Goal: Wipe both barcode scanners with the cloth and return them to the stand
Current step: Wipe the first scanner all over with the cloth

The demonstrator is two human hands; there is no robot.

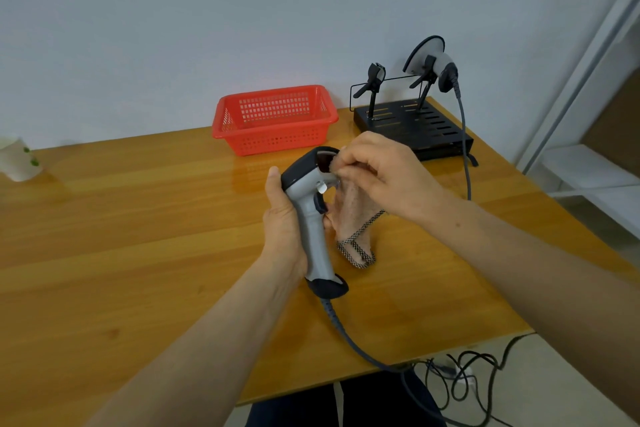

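Scanner [309, 204] inside table [138, 218] edge: left hand [282, 229] grips handle, right hand [384, 177] pinches cloth [353, 215] on its nose.

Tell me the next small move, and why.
Probably rub the cloth across the head of the held scanner: the right hand pinches it there while the left hand grips the handle. The left holder on the stand is empty for its return.

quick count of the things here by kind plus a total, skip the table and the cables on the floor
barcode scanner: 2
cloth: 1
stand: 1
red basket: 1
white cup: 1
total: 6
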